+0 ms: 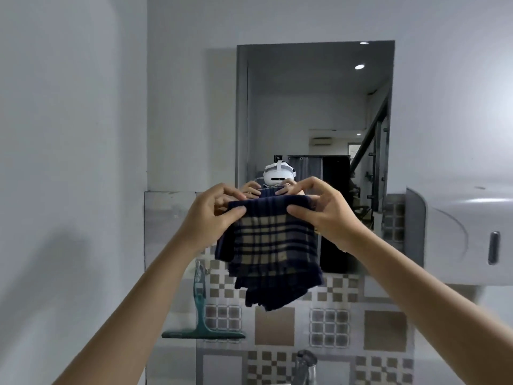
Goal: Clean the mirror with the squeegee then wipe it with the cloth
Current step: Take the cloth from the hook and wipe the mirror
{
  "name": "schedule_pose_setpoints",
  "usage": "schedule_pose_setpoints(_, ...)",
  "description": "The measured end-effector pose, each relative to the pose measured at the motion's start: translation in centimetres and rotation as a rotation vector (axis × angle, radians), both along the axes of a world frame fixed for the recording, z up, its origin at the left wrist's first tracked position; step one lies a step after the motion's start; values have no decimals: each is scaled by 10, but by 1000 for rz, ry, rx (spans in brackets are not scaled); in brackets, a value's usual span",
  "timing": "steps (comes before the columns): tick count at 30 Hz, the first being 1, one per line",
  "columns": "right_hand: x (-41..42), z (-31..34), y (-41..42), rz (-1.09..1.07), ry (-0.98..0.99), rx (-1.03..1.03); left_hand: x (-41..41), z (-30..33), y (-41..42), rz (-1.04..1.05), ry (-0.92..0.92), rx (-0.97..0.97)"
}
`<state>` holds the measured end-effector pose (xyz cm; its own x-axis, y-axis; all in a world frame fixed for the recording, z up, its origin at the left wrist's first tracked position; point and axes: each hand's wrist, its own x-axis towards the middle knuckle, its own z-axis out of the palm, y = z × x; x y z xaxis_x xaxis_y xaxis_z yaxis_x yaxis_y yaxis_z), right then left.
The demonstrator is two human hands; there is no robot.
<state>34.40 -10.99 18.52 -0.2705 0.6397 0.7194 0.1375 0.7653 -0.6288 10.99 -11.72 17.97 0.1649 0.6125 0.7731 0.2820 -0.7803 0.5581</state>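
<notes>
A tall rectangular mirror [313, 107] hangs on the white wall ahead. In front of its lower part I hold a dark blue and beige checked cloth [272, 251] by its top edge; it hangs down in folds. My left hand [213, 215] pinches the cloth's upper left corner and my right hand [322, 209] pinches the upper right corner. A teal squeegee [201, 312] hangs against the tiled wall at the lower left, blade at the bottom, untouched. The mirror reflects both hands and the cloth.
A white paper dispenser [460, 234] juts from the wall on the right. A chrome tap [304, 365] stands at the bottom centre. Patterned tiles [333, 326] cover the wall below the mirror. A plain white wall closes in the left side.
</notes>
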Motion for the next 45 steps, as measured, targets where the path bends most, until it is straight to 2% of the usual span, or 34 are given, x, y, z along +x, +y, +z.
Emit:
schedule_pose_setpoints(4,31,-13,-10,113,86,-69,37,-1,2,-83,-54,-30)
schedule_pose_setpoints(7,58,-22,-13,296,128,-280,63,6,1,-140,-31,-48)
schedule_pose_setpoints(9,75,-25,-17,357,87,-356,78,13,4,-142,25,-71)
schedule_pose_setpoints(11,88,-24,-20,378,75,-387,91,18,11,-144,75,-117)
schedule_pose_setpoints(13,98,-22,-19,378,154,-354,104,23,21,-174,70,-183)
schedule_pose_setpoints(18,100,-9,-16,270,471,-192,140,39,39,-303,-68,-274)
schedule_pose_setpoints(23,87,16,-11,178,757,-128,161,59,62,-366,-52,-279)
schedule_pose_setpoints(25,85,36,-7,55,847,-118,156,64,73,-285,-15,-253)
schedule_pose_setpoints(28,86,81,3,-121,934,-43,137,69,92,15,55,-75)
schedule_pose_setpoints(30,86,116,13,-271,906,86,115,69,112,247,151,98)
schedule_pose_setpoints(32,88,153,29,-486,791,240,93,73,132,431,250,234)
schedule_pose_setpoints(35,95,206,65,-782,637,403,68,83,153,681,391,308)
schedule_pose_setpoints(37,104,237,91,-935,534,467,54,89,161,753,496,275)
schedule_pose_setpoints(41,123,277,140,-1120,208,366,31,92,177,884,846,130)
schedule_pose_setpoints(43,126,280,162,-1154,143,284,23,91,187,895,955,81)
schedule_pose_setpoints(45,123,278,181,-1212,129,268,19,88,195,904,983,68)
